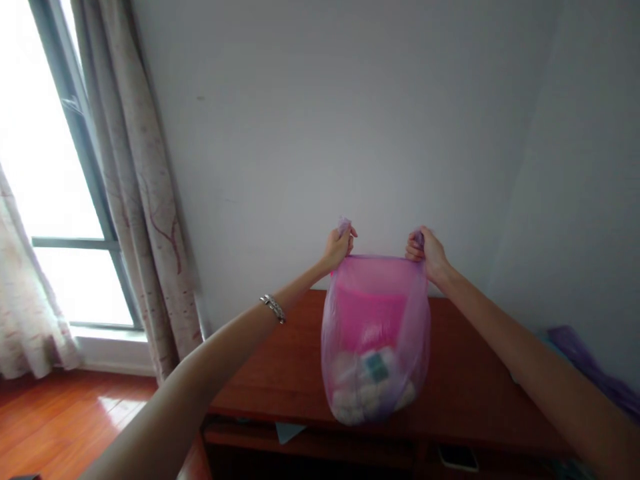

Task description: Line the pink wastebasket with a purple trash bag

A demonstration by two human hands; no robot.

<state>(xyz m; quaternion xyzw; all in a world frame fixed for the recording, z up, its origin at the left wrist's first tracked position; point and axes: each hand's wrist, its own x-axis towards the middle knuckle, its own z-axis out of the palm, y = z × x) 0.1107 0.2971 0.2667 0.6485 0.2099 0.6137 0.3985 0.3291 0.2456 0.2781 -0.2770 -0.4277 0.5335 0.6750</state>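
Note:
A translucent purple plastic bag (pixel 376 333) hangs between my two hands, its rim stretched taut. My left hand (pixel 341 245) is closed around one upper corner, and a tuft of plastic sticks out above the fingers. Round the opposite corner, my right hand (pixel 426 250) is wrapped in a fist with plastic bunched in it. Whitish rounded contents and a small teal-and-white item (pixel 375 367) show blurrily through the lower part of the bag. A bright pink shape shows through its upper part; I cannot tell whether it is inside or behind.
Beneath the bag is a reddish-brown wooden desk (pixel 270 373) against a grey wall. A phone-like object (pixel 459 457) lies on the shelf below its front edge. Purple plastic (pixel 595 367) lies at the right. A curtain (pixel 135 187) and window stand at the left.

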